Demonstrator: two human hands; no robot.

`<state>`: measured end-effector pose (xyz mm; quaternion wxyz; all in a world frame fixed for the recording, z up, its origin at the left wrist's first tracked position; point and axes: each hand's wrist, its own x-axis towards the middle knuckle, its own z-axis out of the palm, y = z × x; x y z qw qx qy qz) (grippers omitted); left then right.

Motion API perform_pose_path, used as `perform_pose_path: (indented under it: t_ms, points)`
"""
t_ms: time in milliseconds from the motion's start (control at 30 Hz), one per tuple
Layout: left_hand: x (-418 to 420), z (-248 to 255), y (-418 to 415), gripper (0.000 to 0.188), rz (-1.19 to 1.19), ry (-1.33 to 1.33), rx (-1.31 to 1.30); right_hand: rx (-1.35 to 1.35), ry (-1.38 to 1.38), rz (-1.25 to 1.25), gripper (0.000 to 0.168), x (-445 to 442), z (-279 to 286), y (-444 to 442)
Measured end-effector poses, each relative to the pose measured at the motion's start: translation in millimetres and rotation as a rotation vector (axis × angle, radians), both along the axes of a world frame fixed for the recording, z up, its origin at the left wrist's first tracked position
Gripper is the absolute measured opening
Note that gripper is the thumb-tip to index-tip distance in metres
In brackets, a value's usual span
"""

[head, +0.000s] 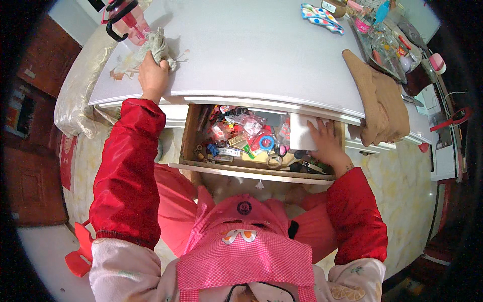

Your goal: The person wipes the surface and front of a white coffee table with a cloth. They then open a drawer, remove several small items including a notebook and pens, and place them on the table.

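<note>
My left hand is closed on a crumpled grey cloth on the white tabletop, beside a pink clear jug with a black handle. Below the table edge, a drawer is pulled out and full of small items. My right hand lies over the right end of a flat white box, fingers spread on its top; whether it grips the box is unclear. Left of the box are a roll of blue tape, scissors and a roll of clear tape.
A folded brown cloth hangs over the table's right edge. Behind it stands a metal tray with glassware and jars. A polka-dotted cloth lies at the back. Plastic-covered padding stands at the left, and a red plastic object sits lower left.
</note>
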<state>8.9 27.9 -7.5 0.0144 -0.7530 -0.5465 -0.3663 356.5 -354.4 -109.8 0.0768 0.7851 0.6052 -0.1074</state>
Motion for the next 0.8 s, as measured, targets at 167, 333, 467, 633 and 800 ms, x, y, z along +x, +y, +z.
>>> perform_pose_path:
  t_ms: [167,333,467,633,800]
  points:
    - [-1.7,0.7,-3.1,0.055,-0.049,-0.051,-0.022,0.035,0.077,0.045,0.097,11.1,2.0,-3.7]
    - [-14.3,-4.1,-1.3,0.067,0.043,-0.028,0.234,0.080,0.241,0.047,0.091,14.6,5.2,-2.1]
    - [-1.5,-20.6,-52.2,0.066,-0.061,-0.186,0.367,0.102,0.423,-0.214,0.088,12.7,19.1,-5.4]
    - [68.1,-9.9,-214.6,0.048,-0.842,0.017,0.120,0.406,0.594,-0.386,0.089,35.7,-25.3,6.9]
    - [139.0,-73.0,-282.8,0.054,-1.024,0.099,-0.436,0.447,0.593,-0.565,0.078,16.8,-23.1,23.9]
